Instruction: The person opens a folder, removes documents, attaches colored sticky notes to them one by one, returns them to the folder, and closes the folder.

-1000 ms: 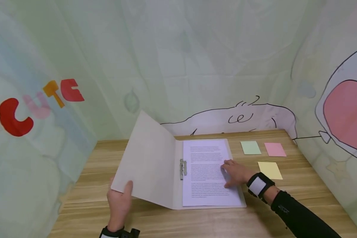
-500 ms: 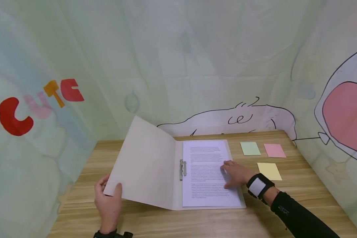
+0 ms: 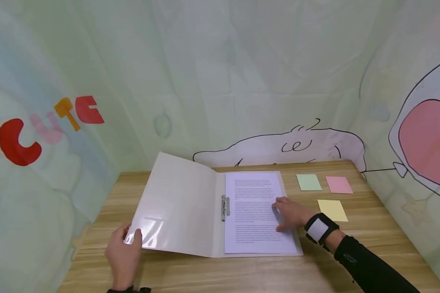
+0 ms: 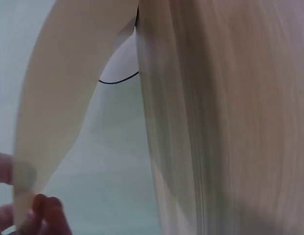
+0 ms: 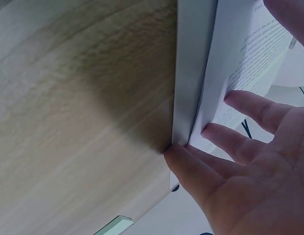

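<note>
A light grey file folder lies spread on the wooden table, its left cover tilted up off the surface. My left hand pinches that cover's lower left corner, thumb on the inner face; the left wrist view shows the fingertips around the cover. On the folder's right half is a stack of printed paper, beside a metal clip at the spine. My right hand rests with spread fingers on the paper's right side. In the right wrist view its fingertips touch the sheets and the folder's edge.
Right of the folder lie a green sticky note, a pink one and a yellow one, the yellow close to my right wrist. Printed fabric walls border the wooden table at the back and both sides.
My left hand has moved left and down with the cover, which now leans further over and catches a glare near its lower corner. The right hand stays in place on the paper.
</note>
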